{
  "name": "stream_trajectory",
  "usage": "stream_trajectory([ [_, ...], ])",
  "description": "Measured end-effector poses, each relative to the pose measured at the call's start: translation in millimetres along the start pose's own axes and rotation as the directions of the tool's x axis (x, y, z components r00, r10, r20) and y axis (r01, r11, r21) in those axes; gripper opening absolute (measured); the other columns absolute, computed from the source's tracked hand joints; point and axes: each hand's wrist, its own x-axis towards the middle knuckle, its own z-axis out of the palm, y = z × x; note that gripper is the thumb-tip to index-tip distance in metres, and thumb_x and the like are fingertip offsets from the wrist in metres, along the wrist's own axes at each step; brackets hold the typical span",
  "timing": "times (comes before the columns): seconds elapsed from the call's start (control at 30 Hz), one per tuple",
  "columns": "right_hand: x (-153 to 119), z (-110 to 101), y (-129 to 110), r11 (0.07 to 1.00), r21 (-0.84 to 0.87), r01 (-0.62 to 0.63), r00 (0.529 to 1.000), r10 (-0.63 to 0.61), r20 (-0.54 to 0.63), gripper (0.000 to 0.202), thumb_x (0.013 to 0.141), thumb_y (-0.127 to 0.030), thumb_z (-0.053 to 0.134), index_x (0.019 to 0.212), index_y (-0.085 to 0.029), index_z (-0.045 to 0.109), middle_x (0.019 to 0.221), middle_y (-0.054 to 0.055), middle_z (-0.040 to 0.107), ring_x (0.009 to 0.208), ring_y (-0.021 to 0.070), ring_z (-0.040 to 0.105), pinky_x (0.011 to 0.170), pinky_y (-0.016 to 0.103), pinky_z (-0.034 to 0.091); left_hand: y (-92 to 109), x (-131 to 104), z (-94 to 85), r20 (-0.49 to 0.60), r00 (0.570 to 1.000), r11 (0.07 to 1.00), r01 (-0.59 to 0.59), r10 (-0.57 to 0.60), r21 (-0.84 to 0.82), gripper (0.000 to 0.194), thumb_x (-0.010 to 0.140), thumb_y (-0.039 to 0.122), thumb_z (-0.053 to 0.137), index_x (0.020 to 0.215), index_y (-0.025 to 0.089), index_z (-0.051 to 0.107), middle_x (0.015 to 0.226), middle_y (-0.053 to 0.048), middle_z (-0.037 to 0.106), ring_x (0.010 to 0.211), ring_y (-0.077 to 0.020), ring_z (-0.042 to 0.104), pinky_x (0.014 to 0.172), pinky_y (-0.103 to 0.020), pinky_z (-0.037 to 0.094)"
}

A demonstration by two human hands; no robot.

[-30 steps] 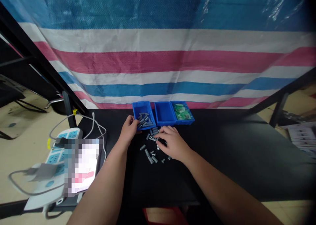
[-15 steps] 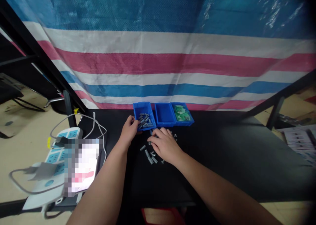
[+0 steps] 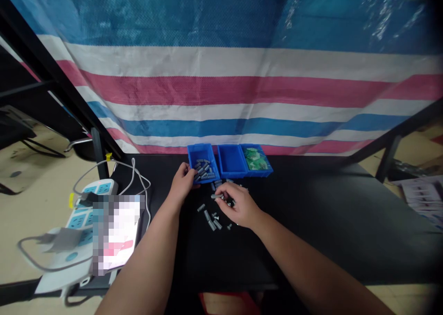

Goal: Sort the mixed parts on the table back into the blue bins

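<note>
My left hand (image 3: 183,181) grips the left side of a blue bin (image 3: 202,150) that holds several grey metal cylinders (image 3: 205,169). In front of the bins, my right hand (image 3: 238,204) pinches a small metal cylinder (image 3: 217,196) between thumb and fingers. Several loose cylinders (image 3: 209,219) and small screws (image 3: 229,226) lie on the black table around and partly under the right hand. Right of the first bin stands a bare blue bin (image 3: 231,160), and beside it a bin with green packets (image 3: 255,158).
On the left, a white power strip (image 3: 78,218) with cables lies beside a lit phone (image 3: 119,236). A striped tarp (image 3: 221,61) hangs behind the black table (image 3: 311,213). Black frame bars rise on both sides.
My right hand has drawn back slightly to the right, and its fingers have closed on a metal cylinder. My left hand remains on the bin.
</note>
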Motion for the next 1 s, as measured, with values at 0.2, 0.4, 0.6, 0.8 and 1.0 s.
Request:
stream_trajectory([
  [0.2, -3.2, -7.4, 8.5, 0.898, 0.403, -0.178, 0.98, 0.127, 0.15, 0.009, 0.085, -0.014, 0.066, 0.078, -0.019, 0.064, 0.065, -0.003, 0.058, 0.053, 0.009, 0.048, 0.049, 0.022, 0.038, -3.3, 2.1, -1.0, 0.007, 1.0, 1.0, -0.007, 0.007, -0.01, 0.026, 0.068, 0.035, 0.067, 0.08, 0.023, 0.047, 0.079, 0.002, 0.049, 0.074, -0.0155, 0.054, 0.056, -0.032, 0.062],
  [0.4, 1.2, 0.4, 11.0, 0.639, 0.707, -0.302, 0.904, 0.427, 0.0, 0.074, 0.076, -0.029, 0.086, 0.14, -0.033, 0.049, 0.14, 0.011, 0.061, 0.103, 0.0233, 0.069, 0.066, 0.032, 0.063, -1.6, 0.3, -0.3, 0.002, 1.0, 1.0, -0.014, 0.014, -0.006, 0.024, 0.069, 0.034, 0.066, 0.079, 0.022, 0.047, 0.08, 0.002, 0.05, 0.075, -0.0155, 0.054, 0.057, -0.032, 0.063],
  [0.6, -1.3, 0.1, 13.4, 0.669, 0.637, -0.383, 0.88, 0.473, 0.033, 0.049, 0.078, -0.035, 0.085, 0.12, -0.025, 0.06, 0.111, 0.009, 0.07, 0.079, 0.017, 0.065, 0.048, 0.023, 0.055, -0.5, 0.0, -0.4, -0.001, 1.0, 1.0, 0.002, -0.002, -0.014, 0.024, 0.069, 0.033, 0.067, 0.08, 0.022, 0.048, 0.081, 0.001, 0.05, 0.075, -0.0148, 0.055, 0.058, -0.03, 0.062],
  [0.8, -2.5, -8.2, 19.1, 0.845, 0.428, -0.322, 0.919, 0.387, -0.072, 0.018, 0.089, -0.034, 0.072, 0.099, -0.021, 0.065, 0.08, 0.002, 0.065, 0.066, 0.0145, 0.059, 0.052, 0.025, 0.048, -0.6, -0.5, -1.0, -0.002, 1.0, 1.0, -0.009, 0.009, -0.003, 0.024, 0.069, 0.033, 0.066, 0.079, 0.022, 0.047, 0.08, 0.001, 0.049, 0.076, -0.0159, 0.054, 0.058, -0.032, 0.062],
  [1.0, -3.9, -24.4, 20.9, 0.974, -0.148, -0.169, 0.98, 0.182, 0.082, 0.018, 0.084, -0.008, 0.062, 0.093, -0.021, 0.072, 0.079, 0.001, 0.064, 0.077, 0.0179, 0.057, 0.074, 0.033, 0.049, -0.7, -1.0, -0.9, -0.004, 1.0, 1.0, -0.004, 0.004, -0.004, 0.023, 0.069, 0.033, 0.066, 0.08, 0.023, 0.049, 0.08, 0.002, 0.051, 0.075, -0.0154, 0.055, 0.059, -0.031, 0.062],
])
